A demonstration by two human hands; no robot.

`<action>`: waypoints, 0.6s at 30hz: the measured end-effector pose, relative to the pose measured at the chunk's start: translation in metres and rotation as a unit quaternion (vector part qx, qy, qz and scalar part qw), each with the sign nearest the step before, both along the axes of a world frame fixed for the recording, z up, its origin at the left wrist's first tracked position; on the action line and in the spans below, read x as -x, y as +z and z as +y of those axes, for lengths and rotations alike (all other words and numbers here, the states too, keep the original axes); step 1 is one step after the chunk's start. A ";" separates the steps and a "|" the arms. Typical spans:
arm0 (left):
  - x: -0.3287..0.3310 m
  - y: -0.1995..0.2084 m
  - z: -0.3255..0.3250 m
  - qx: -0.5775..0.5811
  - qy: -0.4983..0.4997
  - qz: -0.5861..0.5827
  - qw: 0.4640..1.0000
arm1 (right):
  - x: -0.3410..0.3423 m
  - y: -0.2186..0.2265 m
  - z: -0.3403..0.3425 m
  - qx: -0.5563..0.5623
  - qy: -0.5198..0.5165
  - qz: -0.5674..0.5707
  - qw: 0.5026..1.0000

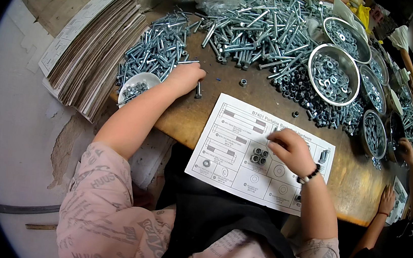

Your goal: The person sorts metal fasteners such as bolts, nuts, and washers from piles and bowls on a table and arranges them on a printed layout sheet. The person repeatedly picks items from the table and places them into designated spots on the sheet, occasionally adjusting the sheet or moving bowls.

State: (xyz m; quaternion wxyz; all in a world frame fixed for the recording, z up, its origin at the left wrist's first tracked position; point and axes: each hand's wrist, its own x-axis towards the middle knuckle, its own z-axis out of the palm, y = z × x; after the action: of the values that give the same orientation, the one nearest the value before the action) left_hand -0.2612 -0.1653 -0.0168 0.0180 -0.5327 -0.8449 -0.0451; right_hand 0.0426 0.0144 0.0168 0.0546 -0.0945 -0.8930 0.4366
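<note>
My left hand (186, 78) is closed beside the smaller pile of bolts (157, 47). One bolt (188, 62) sticks out at its fingertips, and another bolt (199, 90) stands out below the fingers. Over a printed sheet (221, 179) with outlined hardware drawings, my right hand (291, 150) has its fingers pinched together; what they hold is too small to make out. Several nuts (259, 156) sit grouped on the sheet just below those fingers. A single nut (206, 163) lies near the sheet's left side, and short bolts (324, 155) rest by its right edge.
A white bowl of small nuts (127, 100) stands by my left forearm, near a tall stack of cards (90, 49). Ahead spreads a large bolt heap (259, 25). Dark nuts (293, 83) and metal bowls of washers (311, 69) lie to the right. Another person's hand (387, 200) works at far right.
</note>
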 end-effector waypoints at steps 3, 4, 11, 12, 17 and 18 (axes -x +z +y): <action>-0.012 0.012 -0.010 -0.113 0.027 -0.097 0.989 | 0.038 -0.003 -0.021 0.041 0.024 -0.013 0.999; -0.018 0.016 -0.016 -0.159 0.033 -0.121 0.979 | 0.051 -0.002 -0.028 0.029 0.038 -0.015 0.999; -0.081 0.021 -0.068 -0.259 0.115 -0.312 0.907 | 0.144 -0.041 -0.057 -0.172 0.068 0.036 0.982; -0.087 0.017 -0.079 -0.248 0.120 -0.310 0.910 | 0.157 -0.049 -0.062 -0.203 0.071 0.039 0.976; -0.106 0.010 -0.107 -0.260 0.146 -0.294 0.908 | 0.189 -0.058 -0.086 -0.314 0.106 -0.002 0.943; -0.107 0.011 -0.108 -0.256 0.137 -0.282 0.914 | 0.191 -0.061 -0.088 -0.337 0.112 -0.014 0.935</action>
State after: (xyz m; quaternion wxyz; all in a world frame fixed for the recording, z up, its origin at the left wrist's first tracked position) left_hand -0.1537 -0.2734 -0.0060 -0.0790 -0.3536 -0.8392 -0.4057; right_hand -0.1482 -0.0731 -0.0438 0.0209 0.0241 -0.9932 0.1120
